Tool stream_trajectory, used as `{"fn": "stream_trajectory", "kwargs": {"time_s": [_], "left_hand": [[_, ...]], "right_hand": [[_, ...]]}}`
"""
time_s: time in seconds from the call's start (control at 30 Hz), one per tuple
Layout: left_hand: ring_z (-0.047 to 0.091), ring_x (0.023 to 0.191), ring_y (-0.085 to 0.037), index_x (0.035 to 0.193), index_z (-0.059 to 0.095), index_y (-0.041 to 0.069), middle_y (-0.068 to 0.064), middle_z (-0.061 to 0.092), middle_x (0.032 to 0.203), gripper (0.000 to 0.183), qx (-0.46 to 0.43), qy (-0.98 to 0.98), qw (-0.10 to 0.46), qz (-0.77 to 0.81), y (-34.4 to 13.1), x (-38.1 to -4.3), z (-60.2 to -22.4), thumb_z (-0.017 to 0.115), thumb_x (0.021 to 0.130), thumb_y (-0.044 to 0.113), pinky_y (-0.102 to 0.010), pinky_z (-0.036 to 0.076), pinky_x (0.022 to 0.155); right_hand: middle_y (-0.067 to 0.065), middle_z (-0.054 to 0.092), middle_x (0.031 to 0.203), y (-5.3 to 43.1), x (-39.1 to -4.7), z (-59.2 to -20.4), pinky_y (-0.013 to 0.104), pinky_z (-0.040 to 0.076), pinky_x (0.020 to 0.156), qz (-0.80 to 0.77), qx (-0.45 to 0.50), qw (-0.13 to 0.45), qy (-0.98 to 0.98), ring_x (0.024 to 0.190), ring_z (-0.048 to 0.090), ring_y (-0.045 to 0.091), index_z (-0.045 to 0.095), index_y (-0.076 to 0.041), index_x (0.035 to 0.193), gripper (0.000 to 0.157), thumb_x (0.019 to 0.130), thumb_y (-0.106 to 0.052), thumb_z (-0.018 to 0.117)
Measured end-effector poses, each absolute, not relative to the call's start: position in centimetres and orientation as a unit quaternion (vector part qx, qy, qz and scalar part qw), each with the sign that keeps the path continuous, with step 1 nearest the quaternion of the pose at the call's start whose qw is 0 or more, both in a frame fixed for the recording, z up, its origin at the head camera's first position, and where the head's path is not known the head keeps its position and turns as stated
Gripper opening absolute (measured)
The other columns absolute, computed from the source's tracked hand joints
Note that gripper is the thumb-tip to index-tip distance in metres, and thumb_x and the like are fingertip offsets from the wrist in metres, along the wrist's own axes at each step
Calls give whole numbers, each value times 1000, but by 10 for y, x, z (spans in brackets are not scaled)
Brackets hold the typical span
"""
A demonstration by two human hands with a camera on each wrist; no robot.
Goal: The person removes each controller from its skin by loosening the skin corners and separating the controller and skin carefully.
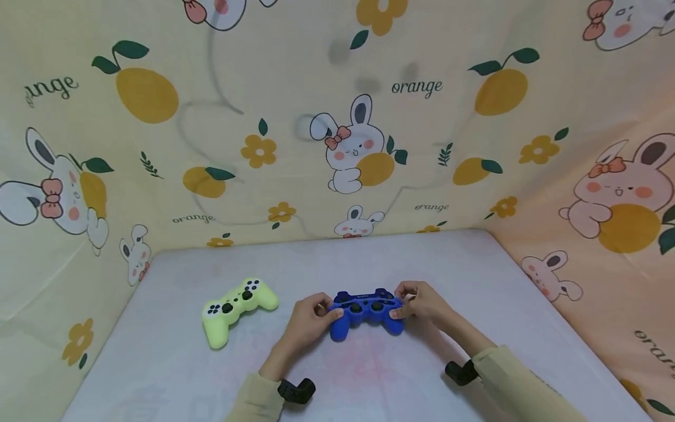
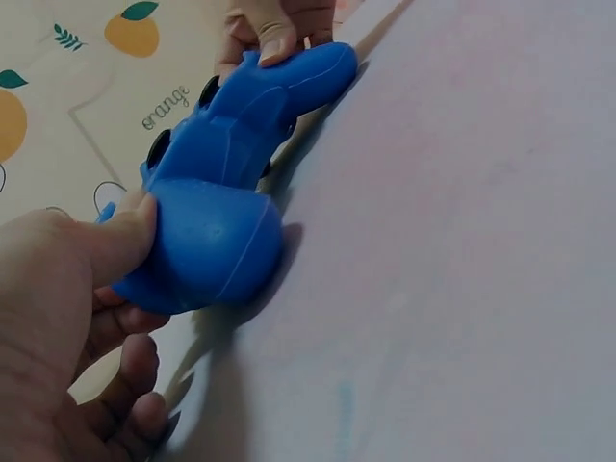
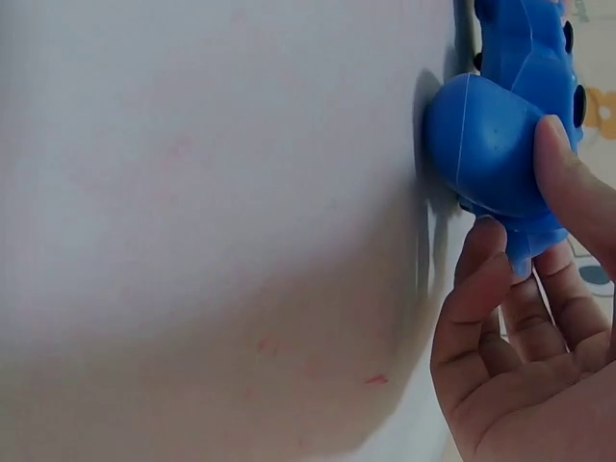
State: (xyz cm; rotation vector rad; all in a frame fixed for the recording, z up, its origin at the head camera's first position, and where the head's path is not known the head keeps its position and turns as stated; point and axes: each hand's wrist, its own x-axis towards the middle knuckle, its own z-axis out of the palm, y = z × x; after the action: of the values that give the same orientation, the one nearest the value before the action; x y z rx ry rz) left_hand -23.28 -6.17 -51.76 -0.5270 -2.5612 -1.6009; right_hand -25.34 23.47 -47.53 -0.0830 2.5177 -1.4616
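A blue game controller (image 1: 366,310) is held between both hands, close over the white table, its two grips pointing toward the person. My left hand (image 1: 310,319) pinches its left end, the thumb on top and the fingers curled beneath. At the opposite end my right hand (image 1: 419,305) pinches it the same way. In the left wrist view the rounded blue grip (image 2: 212,245) sits beside the left thumb. The right wrist view has the right thumb pressed on the other grip (image 3: 491,144). To the left lies a light green controller (image 1: 239,309), touched by neither hand.
The white table (image 1: 174,387) runs back to a cream cloth wall (image 1: 295,76) printed with rabbits and oranges. Similar cloth hangs along the left and right sides. A black wrist camera (image 1: 296,391) is strapped on the left wrist, and another black camera (image 1: 461,373) on the right.
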Motion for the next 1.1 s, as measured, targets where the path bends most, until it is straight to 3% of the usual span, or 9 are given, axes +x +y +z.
{"fn": "stream_trajectory", "kwargs": {"time_s": [0.23,0.47,0.6,0.73,0.87,1.1], "left_hand": [[52,70,-15,93,62,13,1,55,77,21,-162,-838,56,-517,-57,-226,-517,75,89,28,-28,43,60],[59,88,-17,110,62,10,0,63,101,29,-151,-858,41,-490,-56,-223,-512,74,90,27,-34,50,75],[58,103,-21,128,56,5,-7,61,121,48,-176,-866,36,-466,-56,-221,-510,73,91,30,-40,49,87],[50,122,-29,138,50,2,-13,54,135,66,-203,-875,28,-438,-55,-221,-507,75,88,36,-45,40,102],[43,129,-31,142,47,1,-14,51,139,75,-215,-883,13,-417,-52,-226,-505,75,87,43,-46,35,106],[46,124,-27,138,53,5,-10,55,135,71,-223,-886,8,-407,-48,-234,-504,74,86,47,-45,38,103]], "right_hand": [[4,58,86,240,-250,-478,33,42,61,-468,-40,95,878,78,50,24,64,-9,91,39,67,-19,92],[2,62,89,242,-246,-476,35,48,63,-416,-103,63,901,75,58,21,66,-10,97,40,70,-26,91],[4,66,99,240,-240,-472,38,51,71,-365,-157,24,917,87,62,24,68,-7,108,46,73,-28,89],[7,65,113,238,-239,-467,41,53,77,-322,-233,-26,917,102,59,31,67,-4,119,51,76,-24,87],[6,65,115,235,-241,-463,41,54,77,-322,-277,-36,905,105,58,30,69,-5,116,43,80,-20,84],[5,67,106,226,-245,-462,32,54,71,-352,-292,-28,889,96,62,25,73,-4,105,22,89,-18,75]]}}
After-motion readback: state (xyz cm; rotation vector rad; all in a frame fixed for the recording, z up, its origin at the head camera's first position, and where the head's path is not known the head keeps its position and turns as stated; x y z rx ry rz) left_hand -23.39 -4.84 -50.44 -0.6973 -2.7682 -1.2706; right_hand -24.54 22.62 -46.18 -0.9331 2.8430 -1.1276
